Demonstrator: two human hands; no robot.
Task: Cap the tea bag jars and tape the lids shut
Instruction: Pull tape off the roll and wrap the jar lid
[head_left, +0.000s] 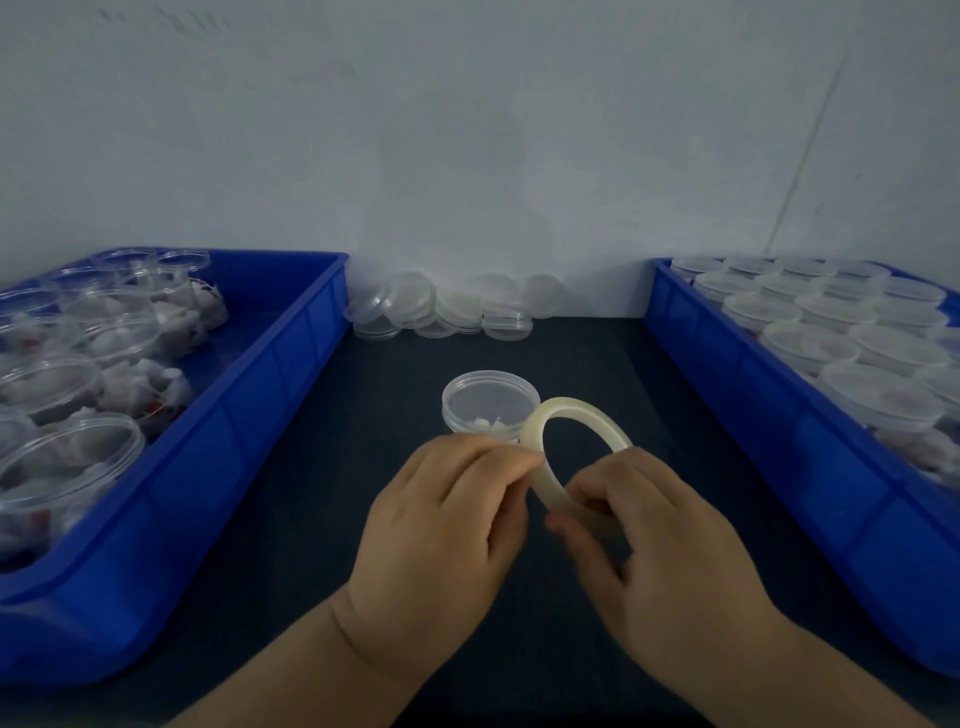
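A clear jar (488, 402) with tea bags inside and a lid on top stands on the dark mat in the middle. Just in front of it I hold a pale roll of tape (563, 415) upright. My right hand (660, 535) grips the roll's lower rim, fingers curled through its hole. My left hand (447, 514) pinches the roll's outer edge on its left side with thumb and fingertips. Whether a tape end is lifted is too small to tell.
A blue tray (249, 415) on the left holds several open jars (67, 457) with tea bags. A blue tray (753, 431) on the right holds several capped jars (810, 343). Loose clear lids (447, 306) are piled against the back wall.
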